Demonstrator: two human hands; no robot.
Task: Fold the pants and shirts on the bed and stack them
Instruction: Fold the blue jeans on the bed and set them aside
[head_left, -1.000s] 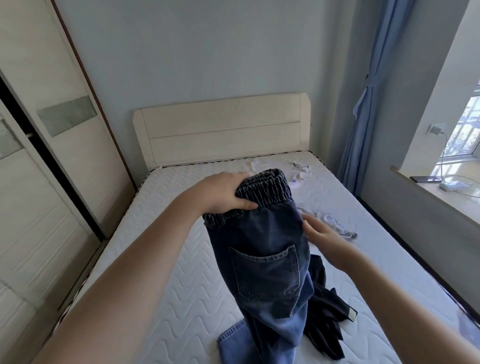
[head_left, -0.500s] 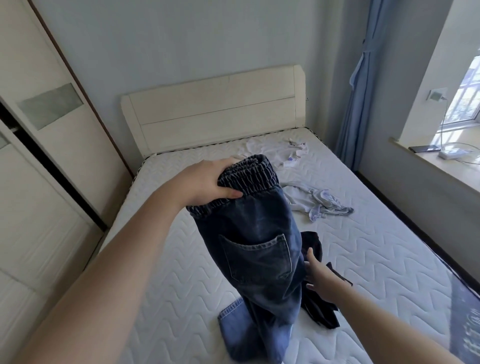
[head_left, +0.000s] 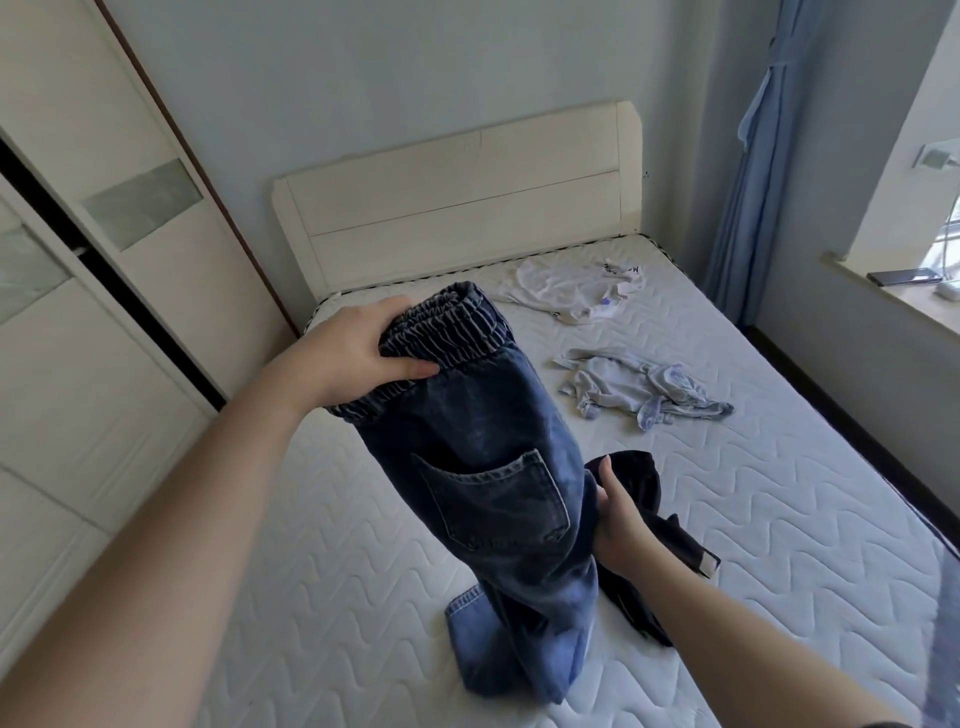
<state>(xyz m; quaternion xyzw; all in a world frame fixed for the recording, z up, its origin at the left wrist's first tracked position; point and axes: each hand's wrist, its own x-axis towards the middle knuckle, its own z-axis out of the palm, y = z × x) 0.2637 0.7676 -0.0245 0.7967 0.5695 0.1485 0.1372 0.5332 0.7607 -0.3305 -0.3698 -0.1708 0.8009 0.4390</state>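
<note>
**Fold barely started: jeans up, nothing stacked**

Dropped lower down the seam since a second ago: right hand (head_left: 621, 525), from near the waistband to about pocket height. Panned down a bit too, so more of the bed (head_left: 779, 493) showed, including both light tops.

State at this moment:
- Left hand (head_left: 358, 358) gripped the elastic waistband of the jeans (head_left: 498, 467), thumb across the front, fingers curled behind. Held high over the middle of the mattress.
- Jeans hung lengthwise, back pocket facing the camera, legs apparently doubled together; cuffs dragged and bunched on the mattress at the near edge.
- Right hand lay against the right edge of the denim at pocket height, thumb up, fingers hidden behind the cloth. Couldn't tell whether gripping or just pressing flat.
- Dark garment (head_left: 654, 540) crumpled just behind the jeans, touching or nearly so; unfolded. Pants or shirt: couldn't tell.
- Grey top (head_left: 639, 389) balled up mid-bed, right side. Unfolded.
- White top (head_left: 571, 286) spread loosely near the headboard (head_left: 457, 208). Unfolded.

Progress, judged: very early. First item only halved lengthwise, not yet laid down or folded across. No stack seen anywhere. Left: finish jeans, then three more pieces, then pile them.
</note>
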